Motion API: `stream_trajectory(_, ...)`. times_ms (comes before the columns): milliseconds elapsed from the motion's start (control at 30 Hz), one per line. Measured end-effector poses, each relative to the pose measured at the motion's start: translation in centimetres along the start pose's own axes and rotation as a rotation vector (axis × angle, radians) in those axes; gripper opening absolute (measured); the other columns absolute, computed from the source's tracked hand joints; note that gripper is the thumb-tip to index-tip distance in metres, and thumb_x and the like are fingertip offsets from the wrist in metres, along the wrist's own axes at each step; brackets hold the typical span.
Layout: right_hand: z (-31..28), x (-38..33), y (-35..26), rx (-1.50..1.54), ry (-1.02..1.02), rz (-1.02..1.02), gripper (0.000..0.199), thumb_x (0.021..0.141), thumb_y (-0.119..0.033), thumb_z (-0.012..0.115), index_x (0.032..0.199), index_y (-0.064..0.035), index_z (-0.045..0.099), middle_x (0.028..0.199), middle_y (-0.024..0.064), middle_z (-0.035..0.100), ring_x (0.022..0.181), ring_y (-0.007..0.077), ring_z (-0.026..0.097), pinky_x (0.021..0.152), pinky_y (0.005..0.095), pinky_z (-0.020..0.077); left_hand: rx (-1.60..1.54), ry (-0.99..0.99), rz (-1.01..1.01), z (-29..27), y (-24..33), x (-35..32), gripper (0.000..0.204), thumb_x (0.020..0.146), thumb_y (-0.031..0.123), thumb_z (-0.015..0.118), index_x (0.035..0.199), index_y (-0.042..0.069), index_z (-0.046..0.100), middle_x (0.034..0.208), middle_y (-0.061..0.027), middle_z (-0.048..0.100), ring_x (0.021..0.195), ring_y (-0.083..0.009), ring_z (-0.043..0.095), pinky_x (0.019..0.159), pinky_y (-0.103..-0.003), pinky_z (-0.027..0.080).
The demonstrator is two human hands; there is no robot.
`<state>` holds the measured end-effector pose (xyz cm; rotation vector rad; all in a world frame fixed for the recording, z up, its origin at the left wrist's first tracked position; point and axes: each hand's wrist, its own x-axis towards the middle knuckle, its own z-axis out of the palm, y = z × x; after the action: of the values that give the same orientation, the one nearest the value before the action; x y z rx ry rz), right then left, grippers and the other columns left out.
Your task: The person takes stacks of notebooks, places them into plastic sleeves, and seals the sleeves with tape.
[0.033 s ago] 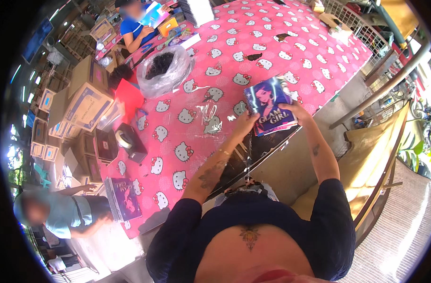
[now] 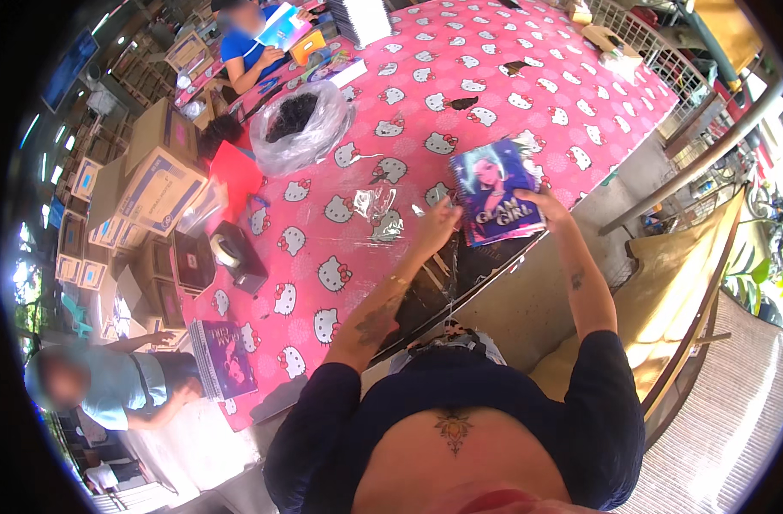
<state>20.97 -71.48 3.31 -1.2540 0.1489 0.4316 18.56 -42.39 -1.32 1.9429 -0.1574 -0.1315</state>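
Observation:
A spiral notebook (image 2: 496, 184) with a purple-blue cover and a drawn figure is tilted up over the table's near edge. My right hand (image 2: 545, 208) grips its right edge, with the thumb on the cover. Pinkish edges of other covers or sheets show beneath it. Just left of the spiral binding, my left hand (image 2: 438, 227) is closed with its fingers curled, apart from the cover. Whatever it may hold is too small to make out. Clear plastic film (image 2: 378, 210) glints on the pink tablecloth (image 2: 357, 248) to the left of that hand.
A tape dispenser (image 2: 237, 257) and a stack of notebooks (image 2: 224, 360) lie left, beside cardboard boxes (image 2: 156, 184). A clear bag (image 2: 301, 128) with dark contents stands farther back. One person (image 2: 250, 51) sits at the far side; another (image 2: 122, 385) stands at the left.
My left hand has come off the notebook's left edge and moved slightly left. The notebook has shifted a little to the right, still in my right hand.

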Motion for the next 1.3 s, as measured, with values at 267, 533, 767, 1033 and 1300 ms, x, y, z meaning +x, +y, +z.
stream_trajectory(267, -2.2, -2.1, 2.3, 0.399, 0.060, -0.238, 0.068, 0.076, -0.035, 0.077, 0.127, 0.0010, 0.051, 0.109, 0.0148, 0.068, 0.090, 0.0292, 0.070, 0.082, 0.0434, 0.0588, 0.955, 0.436, -0.240, -8.5, -6.9, -4.6, 0.070, 0.093, 0.059, 0.043, 0.148, 0.017, 0.035, 0.155, -0.0262, 0.019, 0.140, -0.0535, 0.017, 0.098, -0.080, 0.016)
stream_trajectory(533, 7.8, -3.3, 3.4, 0.474, -0.195, 0.025, 0.063, 0.070, -0.029, 0.076, 0.121, 0.0027, 0.056, 0.099, 0.0158, 0.070, 0.084, 0.0287, 0.071, 0.080, 0.0421, 0.0591, 0.648, 0.429, 0.843, -10.9, 6.3, -8.6, 0.079, 0.082, 0.013, 0.070, 0.148, 0.014, 0.028, 0.152, -0.0307, 0.019, 0.139, -0.0492, 0.028, 0.112, -0.064, 0.021)
stream_trajectory(767, 15.1, -5.8, -3.9, 0.167, -0.333, 0.188, 0.091, 0.081, -0.052, 0.073, 0.147, -0.0041, 0.032, 0.138, 0.0172, 0.051, 0.121, 0.0245, 0.057, 0.102, 0.0438, 0.0470, 0.955, 0.201, 1.232, -16.9, 14.5, -13.1, 0.063, 0.067, 0.027, 0.083, 0.122, 0.017, 0.054, 0.126, -0.0124, 0.059, 0.117, -0.0315, 0.056, 0.106, -0.049, 0.035)
stream_trajectory(1033, 21.0, -4.7, -0.6, -0.268, -0.442, -0.696, 0.114, 0.062, -0.010, 0.090, 0.152, -0.0096, 0.021, 0.143, 0.0098, 0.039, 0.133, 0.0219, 0.038, 0.111, 0.0376, 0.0309, -0.308, 0.238, 0.173, -14.0, 4.7, -16.4, 0.055, 0.074, -0.002, 0.080, 0.124, 0.000, 0.055, 0.114, -0.0072, 0.066, 0.105, -0.0145, 0.061, 0.094, -0.033, 0.050)
stream_trajectory(1300, 22.1, -0.4, 8.0, -0.090, -0.446, -0.524, 0.098, 0.070, -0.012, 0.086, 0.148, -0.0086, 0.027, 0.132, 0.0089, 0.046, 0.125, 0.0204, 0.045, 0.105, 0.0374, 0.0380, -0.473, 0.321, 0.031, -11.7, -3.8, -15.1, 0.079, 0.072, -0.002, 0.082, 0.135, 0.002, 0.034, 0.124, -0.0112, 0.057, 0.114, -0.0191, 0.056, 0.096, -0.035, 0.049)
